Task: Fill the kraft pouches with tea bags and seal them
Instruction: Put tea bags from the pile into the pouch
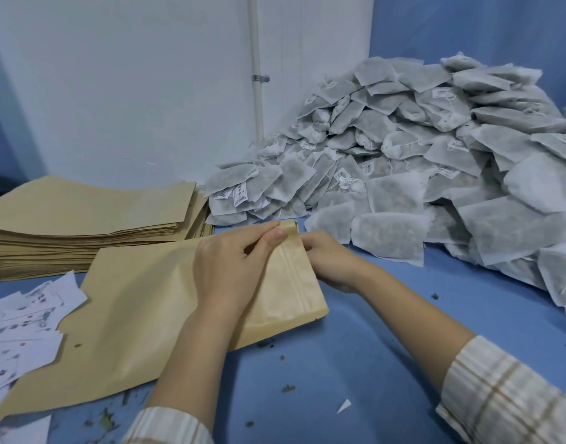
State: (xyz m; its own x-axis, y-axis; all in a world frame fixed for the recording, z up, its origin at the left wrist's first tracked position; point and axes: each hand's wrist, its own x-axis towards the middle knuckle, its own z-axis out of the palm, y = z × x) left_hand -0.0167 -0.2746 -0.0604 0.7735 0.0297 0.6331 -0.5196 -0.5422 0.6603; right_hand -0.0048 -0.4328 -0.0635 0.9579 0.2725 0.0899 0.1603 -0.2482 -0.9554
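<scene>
Pouch (140, 315) flat on the blue worktop (387, 347), mouth end towards the tea bags (419, 161), which sit heaped high at the back right. Stack of pouches (83, 225) waits back left, printed slips (22, 322) scattered at the left edge. Left hand (230, 267) lies on the pouch, thumb and fingers pinching its top corner; right hand (329, 257) curls round the same mouth edge from the other side. Tea crumbs (288, 388) dot the worktop.

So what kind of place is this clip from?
Most likely a small hand-packing workroom for tea. A big heap of tea bags is piled on the blue table, a stack of flat kraft pouches waits beside it, and printed paper slips lie loose.
</scene>
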